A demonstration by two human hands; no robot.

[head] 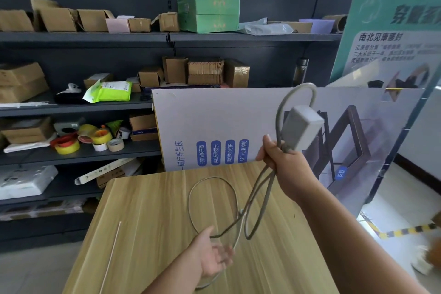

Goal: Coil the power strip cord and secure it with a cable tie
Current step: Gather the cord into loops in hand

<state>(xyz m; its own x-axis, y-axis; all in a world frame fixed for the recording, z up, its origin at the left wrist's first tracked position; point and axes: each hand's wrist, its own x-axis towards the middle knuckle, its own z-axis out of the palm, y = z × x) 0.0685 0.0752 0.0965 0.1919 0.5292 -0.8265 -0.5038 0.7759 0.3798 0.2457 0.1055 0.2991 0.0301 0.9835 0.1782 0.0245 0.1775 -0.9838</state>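
You are partway through the coiling, and the tie has not come into play yet. Your right hand (pixel 284 162) is raised above the far right side of the wooden table (pixel 148 234), its fingers curled shut around a bunch of the grey cord (pixel 260 188), with the power strip (pixel 301 126) sitting just above that fist and tilted up to the right. One loop (pixel 296 93) rises over the strip and comes back down into your grip; two or so more strands hang from the fist down toward the table. So a few turns are gathered, but loosely, and they differ in size. The rest of the cord is still uncoiled: a wide ring (pixel 212 181) lies flat on the table between your hands, and a further stretch runs under your left hand toward the near edge. Your left hand (pixel 212 258) hovers low over the table, palm up, fingers loosely spread and slightly blurred; the cord passes by the thumb, but you cannot tell whether it is actually caught or only draped there. The plug end cannot be made out. The cable tie (pixel 112 253), a thin pale strip, lies straight on the left part of the table, well apart from both hands and untouched. What is left, by my reading: bring the slack on the table into the bundle, even up the loops, then fetch the tie and cinch it.
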